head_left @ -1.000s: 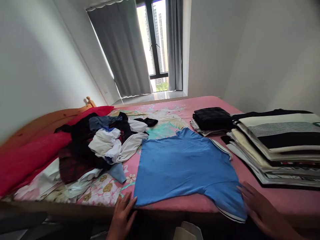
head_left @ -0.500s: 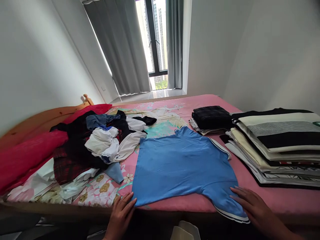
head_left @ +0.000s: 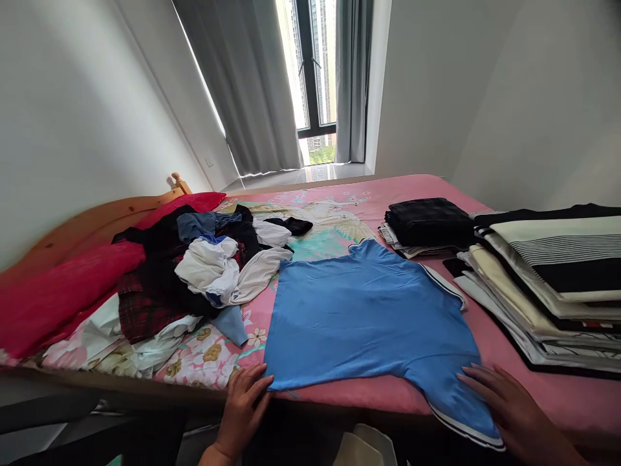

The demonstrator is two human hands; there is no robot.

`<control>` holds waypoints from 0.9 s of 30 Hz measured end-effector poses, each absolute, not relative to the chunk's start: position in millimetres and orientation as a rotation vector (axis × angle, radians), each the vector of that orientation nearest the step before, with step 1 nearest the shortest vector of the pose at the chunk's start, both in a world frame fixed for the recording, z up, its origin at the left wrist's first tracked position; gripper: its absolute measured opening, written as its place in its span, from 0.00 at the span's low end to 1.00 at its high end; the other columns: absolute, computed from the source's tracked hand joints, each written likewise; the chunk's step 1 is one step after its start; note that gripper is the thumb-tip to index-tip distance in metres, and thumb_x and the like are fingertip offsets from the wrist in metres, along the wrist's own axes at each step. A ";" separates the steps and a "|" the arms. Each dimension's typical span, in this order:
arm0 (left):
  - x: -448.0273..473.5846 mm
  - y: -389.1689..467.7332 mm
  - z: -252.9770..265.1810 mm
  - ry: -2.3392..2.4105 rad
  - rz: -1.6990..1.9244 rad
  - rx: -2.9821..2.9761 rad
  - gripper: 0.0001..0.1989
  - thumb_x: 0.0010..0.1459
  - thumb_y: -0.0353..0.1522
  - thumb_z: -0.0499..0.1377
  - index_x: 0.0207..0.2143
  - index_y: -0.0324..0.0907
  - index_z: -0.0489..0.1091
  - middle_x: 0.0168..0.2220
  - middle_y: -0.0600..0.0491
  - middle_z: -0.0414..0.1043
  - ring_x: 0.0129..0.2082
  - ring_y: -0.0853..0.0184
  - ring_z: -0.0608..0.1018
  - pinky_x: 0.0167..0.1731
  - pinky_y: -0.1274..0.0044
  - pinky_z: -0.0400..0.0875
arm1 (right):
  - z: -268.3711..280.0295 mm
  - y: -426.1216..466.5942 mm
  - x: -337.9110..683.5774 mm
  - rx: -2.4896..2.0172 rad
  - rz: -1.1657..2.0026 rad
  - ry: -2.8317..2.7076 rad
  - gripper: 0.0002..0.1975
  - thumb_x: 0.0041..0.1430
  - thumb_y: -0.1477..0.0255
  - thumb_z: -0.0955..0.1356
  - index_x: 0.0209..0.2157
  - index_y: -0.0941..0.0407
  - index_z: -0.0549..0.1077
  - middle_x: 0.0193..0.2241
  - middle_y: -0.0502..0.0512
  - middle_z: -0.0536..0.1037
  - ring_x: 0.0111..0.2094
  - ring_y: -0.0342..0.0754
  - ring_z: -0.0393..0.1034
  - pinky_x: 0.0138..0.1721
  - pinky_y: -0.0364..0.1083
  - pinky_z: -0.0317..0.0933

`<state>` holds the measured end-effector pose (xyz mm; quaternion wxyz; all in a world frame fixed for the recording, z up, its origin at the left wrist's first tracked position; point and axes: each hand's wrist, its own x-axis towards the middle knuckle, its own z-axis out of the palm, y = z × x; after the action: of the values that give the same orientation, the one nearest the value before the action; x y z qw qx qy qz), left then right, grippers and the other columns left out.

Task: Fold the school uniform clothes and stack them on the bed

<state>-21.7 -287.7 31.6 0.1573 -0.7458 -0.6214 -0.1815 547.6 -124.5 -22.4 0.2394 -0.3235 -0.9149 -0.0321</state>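
Note:
A blue T-shirt point(head_left: 359, 317) with white-and-dark trim on its sleeves and collar is spread out on the bed, its hem toward the left. At the near hem corner rests my left hand point(head_left: 246, 404), fingers stretched out and tips touching the cloth. My right hand point(head_left: 517, 408) lies over the near sleeve, with its fingers extended and slightly apart. That sleeve's trimmed cuff hangs over the bed's front edge. The thumb of my right hand is hard to make out.
A jumbled heap of clothes point(head_left: 208, 268) lies left by red pillows point(head_left: 87, 278). Folded clothes form a big stack point(head_left: 548, 310) on the right and a smaller dark stack point(head_left: 429, 223) behind. A pale container point(head_left: 363, 446) stands below the front edge of the bed point(head_left: 339, 396).
The camera view has turned a little, so the scene sits further right. Both hands keep their places on the T-shirt, which lies as before.

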 end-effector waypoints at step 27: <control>-28.6 -279.1 22.7 -1.842 -0.720 -2.126 0.16 0.55 0.28 0.56 0.45 0.51 0.69 0.48 0.50 0.70 0.48 0.60 0.72 0.48 0.63 0.66 | -12.4 -124.6 534.2 -1.036 0.205 -2.295 0.19 0.56 0.68 0.63 0.50 0.49 0.67 0.48 0.55 0.74 0.52 0.55 0.65 0.55 0.59 0.55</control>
<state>-28.6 -279.1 22.7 0.1186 -0.7270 -0.6299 -0.2462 534.2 -124.6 -12.4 0.3030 -0.3908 -0.8658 0.0774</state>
